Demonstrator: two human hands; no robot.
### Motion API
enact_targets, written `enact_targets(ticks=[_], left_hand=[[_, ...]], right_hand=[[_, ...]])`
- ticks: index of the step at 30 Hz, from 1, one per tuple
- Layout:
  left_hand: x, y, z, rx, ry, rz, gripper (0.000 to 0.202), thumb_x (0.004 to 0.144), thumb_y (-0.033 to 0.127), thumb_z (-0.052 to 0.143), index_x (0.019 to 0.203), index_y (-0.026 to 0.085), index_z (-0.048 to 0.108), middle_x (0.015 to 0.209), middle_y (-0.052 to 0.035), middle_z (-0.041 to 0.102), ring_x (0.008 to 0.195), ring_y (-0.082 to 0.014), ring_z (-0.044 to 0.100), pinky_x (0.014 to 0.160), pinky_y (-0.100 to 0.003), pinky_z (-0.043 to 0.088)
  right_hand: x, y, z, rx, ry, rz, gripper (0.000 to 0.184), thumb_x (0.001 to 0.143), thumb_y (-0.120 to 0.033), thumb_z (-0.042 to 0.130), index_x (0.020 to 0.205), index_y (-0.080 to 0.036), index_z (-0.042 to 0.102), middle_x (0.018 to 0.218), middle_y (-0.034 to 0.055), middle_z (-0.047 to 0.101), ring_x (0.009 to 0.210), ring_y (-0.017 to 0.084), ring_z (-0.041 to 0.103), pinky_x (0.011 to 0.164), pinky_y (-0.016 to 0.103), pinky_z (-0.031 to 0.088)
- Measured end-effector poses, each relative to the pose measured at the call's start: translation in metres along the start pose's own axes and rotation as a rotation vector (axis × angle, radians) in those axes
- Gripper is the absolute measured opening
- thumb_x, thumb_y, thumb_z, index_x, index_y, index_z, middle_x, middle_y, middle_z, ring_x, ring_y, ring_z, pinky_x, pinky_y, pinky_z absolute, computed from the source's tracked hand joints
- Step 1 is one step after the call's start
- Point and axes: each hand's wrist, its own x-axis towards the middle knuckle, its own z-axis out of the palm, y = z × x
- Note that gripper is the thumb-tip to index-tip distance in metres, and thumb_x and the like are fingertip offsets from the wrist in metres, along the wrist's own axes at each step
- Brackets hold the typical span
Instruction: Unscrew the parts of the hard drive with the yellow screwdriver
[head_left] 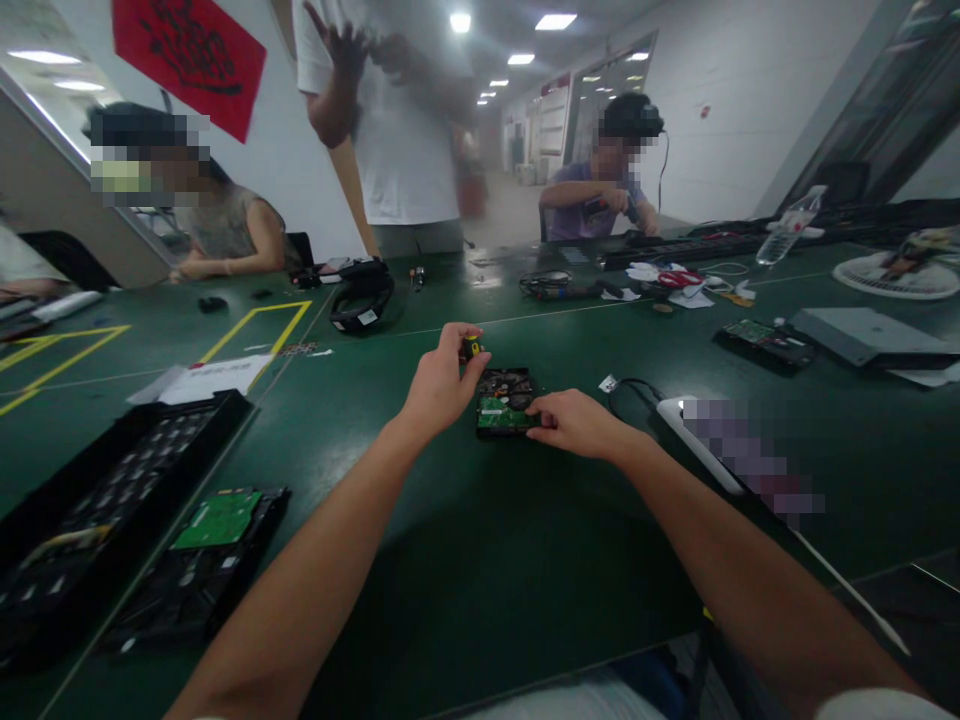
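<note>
In front of me a hard drive (pixel 496 418) lies on the green table, its green circuit board facing up. My left hand (pixel 440 384) is closed around a small yellow-and-black object (pixel 472 347), just above the drive's far left corner. The exact kind of that object is hard to make out. With thumb and fingers my right hand (pixel 574 420) grips the drive's right edge. The underside of the drive is hidden.
At left are a long black tray (pixel 112 480) and a black unit with a green board (pixel 217 520). To the right lie a white power strip (pixel 701 445), another hard drive (pixel 769 342) and a grey metal case (pixel 870 335). Several people are across the table.
</note>
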Motion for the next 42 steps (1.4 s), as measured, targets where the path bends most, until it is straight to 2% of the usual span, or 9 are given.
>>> enact_targets(ticks=[5,8,14,19,30,36,42], left_hand=[[-0.002,0.000,0.003,-0.059,-0.013,0.007,0.037,0.097,0.027,0.057,0.129,0.024,0.041,0.128,-0.0140,0.069,0.103,-0.0234,0.073,0.087,-0.040,0.057],[-0.003,0.002,0.003,-0.071,-0.029,0.010,0.032,0.098,0.027,0.053,0.127,0.024,0.040,0.129,-0.0145,0.068,0.102,-0.0229,0.074,0.086,-0.039,0.058],[-0.001,0.010,-0.007,0.078,-0.056,0.061,0.029,0.099,0.026,0.049,0.129,0.023,0.052,0.107,-0.0082,0.070,0.093,-0.0204,0.070,0.088,-0.038,0.056],[0.002,0.011,-0.010,0.100,-0.028,0.113,0.033,0.099,0.022,0.049,0.131,0.022,0.058,0.124,-0.0107,0.063,0.103,-0.0206,0.065,0.093,-0.037,0.055],[0.001,0.005,-0.005,0.112,-0.043,0.134,0.040,0.100,0.020,0.045,0.138,0.021,0.057,0.129,-0.0103,0.065,0.115,-0.0225,0.064,0.103,-0.040,0.052],[-0.001,0.002,-0.003,0.042,-0.051,0.032,0.039,0.097,0.030,0.057,0.135,0.024,0.052,0.114,-0.0077,0.071,0.095,-0.0207,0.071,0.089,-0.039,0.057],[0.000,-0.002,0.000,-0.071,-0.013,-0.026,0.042,0.088,0.032,0.072,0.121,0.024,0.048,0.119,-0.0092,0.071,0.097,-0.0219,0.073,0.087,-0.040,0.059]], right_hand=[[0.000,-0.001,-0.001,0.003,-0.002,-0.001,0.030,0.093,-0.036,0.071,0.118,-0.019,0.073,0.090,0.0044,0.073,0.078,0.017,0.066,0.070,0.026,0.042],[-0.001,-0.001,-0.001,0.006,-0.005,0.002,0.029,0.093,-0.036,0.071,0.117,-0.019,0.073,0.091,0.0045,0.073,0.079,0.018,0.066,0.070,0.026,0.042],[0.000,-0.002,-0.003,-0.005,-0.009,0.010,0.031,0.092,-0.036,0.072,0.117,-0.018,0.073,0.092,0.0050,0.074,0.078,0.018,0.067,0.069,0.027,0.042],[0.000,-0.002,-0.003,0.007,-0.016,0.017,0.033,0.093,-0.038,0.070,0.120,-0.019,0.072,0.091,0.0046,0.074,0.078,0.018,0.067,0.069,0.027,0.042],[-0.001,-0.002,-0.002,0.006,-0.003,-0.002,0.031,0.093,-0.037,0.071,0.117,-0.018,0.073,0.091,0.0051,0.074,0.079,0.019,0.067,0.071,0.027,0.043],[-0.001,-0.003,-0.003,-0.002,-0.008,0.013,0.031,0.092,-0.037,0.071,0.118,-0.019,0.072,0.093,0.0055,0.074,0.080,0.019,0.067,0.071,0.027,0.042],[0.000,-0.001,-0.001,0.010,-0.005,-0.001,0.031,0.093,-0.037,0.071,0.118,-0.018,0.072,0.091,0.0047,0.074,0.078,0.018,0.067,0.070,0.027,0.042]])
